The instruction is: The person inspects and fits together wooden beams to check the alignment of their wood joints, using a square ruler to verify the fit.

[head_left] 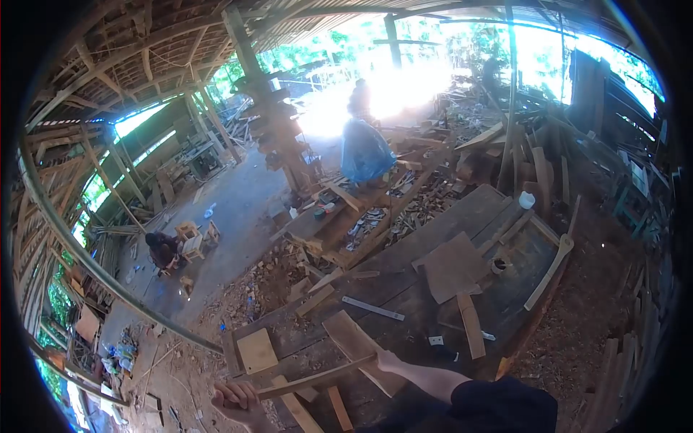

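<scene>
A long, slightly curved wooden strip [317,379] stretches between my two hands above the workbench [390,289]. My left hand [237,401] has its fingers curled at the strip's left end. At the other end my right hand [390,362] is closed on the strip, its fingertips partly hidden. A wider wooden board [349,333] lies at a slant beneath the strip, close to my right hand. Below the strip are a pale wooden slat [299,415] and a reddish wooden piece [339,408]. A square light board [257,351] rests near my left hand.
On the bench lie a metal ruler [372,308], a brown sheet [453,267], a narrow plank [471,326] and a small pot [498,265]. A person [364,144] is at the far bench; another person [163,249] crouches by small chairs [195,239]. A post [271,108] stands between.
</scene>
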Motion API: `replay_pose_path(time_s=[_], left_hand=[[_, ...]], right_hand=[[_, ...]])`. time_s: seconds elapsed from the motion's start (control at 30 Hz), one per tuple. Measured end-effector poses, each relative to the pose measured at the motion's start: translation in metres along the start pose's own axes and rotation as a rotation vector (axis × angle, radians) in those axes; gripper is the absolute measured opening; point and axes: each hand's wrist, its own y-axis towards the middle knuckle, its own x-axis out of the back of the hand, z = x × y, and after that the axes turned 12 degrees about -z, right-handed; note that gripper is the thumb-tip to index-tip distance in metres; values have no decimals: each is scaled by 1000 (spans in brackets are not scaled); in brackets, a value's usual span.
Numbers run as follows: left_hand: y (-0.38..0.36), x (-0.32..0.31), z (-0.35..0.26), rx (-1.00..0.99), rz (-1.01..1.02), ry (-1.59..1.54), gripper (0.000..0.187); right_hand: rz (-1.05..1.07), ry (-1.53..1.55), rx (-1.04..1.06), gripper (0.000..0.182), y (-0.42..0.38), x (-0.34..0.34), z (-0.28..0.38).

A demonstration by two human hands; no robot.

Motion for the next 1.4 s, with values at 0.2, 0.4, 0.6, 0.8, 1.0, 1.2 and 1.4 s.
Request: replay_pose_path(time_s=[0.2,0.4,0.6,0.8,1.0,1.2,1.4], left_hand=[[-5,7,-3,8,-49,-44,39],[-10,-11,-1,23,120,-45,41],[-7,-20,4,74,340,-115,42],[-6,-43,-5,188,480,-108,41],[-10,-34,1,132,293,-149,43],[-20,-30,7,-34,-54,32,42],[-22,-33,4,-58,-226,150,40]], right_hand=[[-37,113,96,41,-5,-4,-18],[-15,81,68,41,-4,-22,-25],[-73,167,62,37,-7,-12,-15],[-24,107,-75,34,-15,-2,-1],[-42,182,159,40,-17,-14,-18],[-14,143,70,43,-5,-4,10],[39,188,191,38,-40,38,76]])
